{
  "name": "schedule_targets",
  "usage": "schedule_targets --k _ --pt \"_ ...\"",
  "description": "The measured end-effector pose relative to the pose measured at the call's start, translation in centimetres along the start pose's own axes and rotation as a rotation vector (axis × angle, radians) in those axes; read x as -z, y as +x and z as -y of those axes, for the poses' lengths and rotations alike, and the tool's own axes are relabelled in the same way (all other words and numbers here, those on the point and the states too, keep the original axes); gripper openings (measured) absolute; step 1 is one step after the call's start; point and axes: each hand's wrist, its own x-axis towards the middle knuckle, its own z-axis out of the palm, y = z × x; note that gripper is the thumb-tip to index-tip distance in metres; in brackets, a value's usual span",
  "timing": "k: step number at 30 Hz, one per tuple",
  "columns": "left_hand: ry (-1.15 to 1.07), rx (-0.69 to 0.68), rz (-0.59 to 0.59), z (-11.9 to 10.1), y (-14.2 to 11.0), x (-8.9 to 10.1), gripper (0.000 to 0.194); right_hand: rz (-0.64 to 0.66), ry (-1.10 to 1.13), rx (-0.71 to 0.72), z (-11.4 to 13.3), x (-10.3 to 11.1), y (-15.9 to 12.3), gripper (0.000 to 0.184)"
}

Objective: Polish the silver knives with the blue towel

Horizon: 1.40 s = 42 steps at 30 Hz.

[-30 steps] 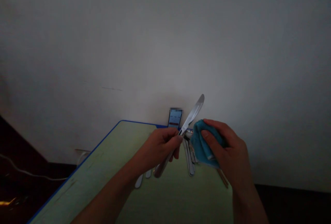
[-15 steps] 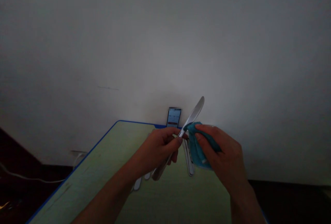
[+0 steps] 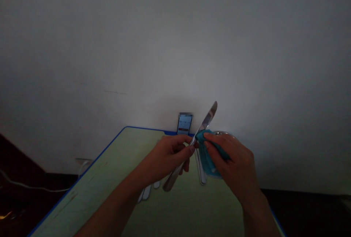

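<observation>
In the head view, the left hand [image 3: 172, 153] had its grip clamped on a knife [image 3: 210, 117], held aslant above the bench [image 3: 186, 211], tip far and right. The right hand [image 3: 238, 158] had its grip closed on a blue cloth [image 3: 207, 158], which touched the knife near the blade's base. A phone [image 3: 184, 124] stood at the far edge.

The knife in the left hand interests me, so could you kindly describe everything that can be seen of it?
The knife looks like shiny, silvery metal, with a round-tipped blade and a handle that widens toward its end. It slants above the table, tip up to the right, handle end down to the left. The left hand grips it around the middle, hiding part; the blue-green cloth in the right hand touches it near the blade's base.
</observation>
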Motion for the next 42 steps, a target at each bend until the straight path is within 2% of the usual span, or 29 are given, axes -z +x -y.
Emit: schedule_targets --k 14,33,42 --pt "0.16 -0.059 0.075 -0.5 -0.2 0.3 0.024 -0.039 -0.034 0.042 -0.3 -0.1 0.0 0.016" --pt "0.285 -0.155 0.153 0.7 -0.4 0.9 0.031 -0.058 -0.042 -0.039 -0.8 -0.1 -0.2 0.017" --pt "0.363 -0.16 0.216 0.6 -0.7 1.9 0.03 -0.069 -0.045 -0.075 -0.9 -0.2 -0.2 0.016"
